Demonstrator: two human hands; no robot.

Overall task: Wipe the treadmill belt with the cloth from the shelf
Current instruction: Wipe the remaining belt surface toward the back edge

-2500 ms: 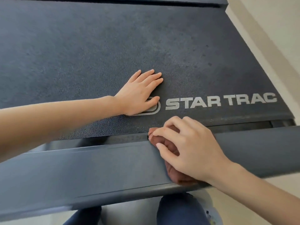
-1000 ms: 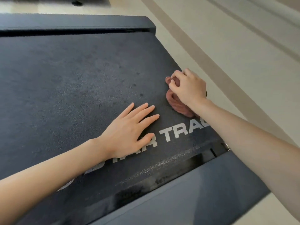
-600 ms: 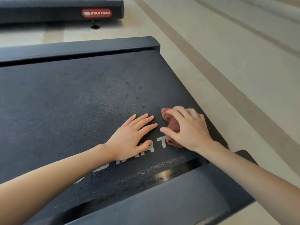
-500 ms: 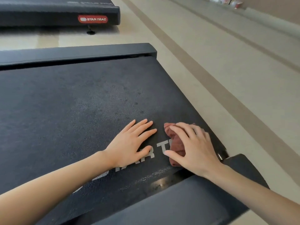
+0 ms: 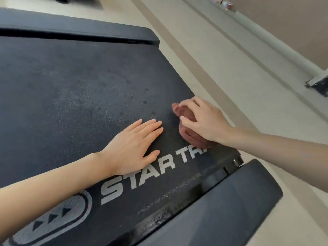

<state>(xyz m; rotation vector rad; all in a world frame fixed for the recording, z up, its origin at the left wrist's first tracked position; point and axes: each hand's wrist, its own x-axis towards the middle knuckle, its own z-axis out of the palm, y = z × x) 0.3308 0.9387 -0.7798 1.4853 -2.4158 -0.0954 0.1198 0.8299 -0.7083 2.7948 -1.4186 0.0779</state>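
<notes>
While the cloth (image 5: 192, 137) is held by the right hand (image 5: 204, 119) in a curled grip, the treadmill belt (image 5: 71, 86) is spread leftward, past the flat left hand (image 5: 134, 146).

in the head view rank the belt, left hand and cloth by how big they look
1. belt
2. left hand
3. cloth, smallest as seen, but the right hand covers part of it, so unsure

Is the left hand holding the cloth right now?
No, the left hand lies flat on the bare belt; the right hand grips the cloth.
</notes>
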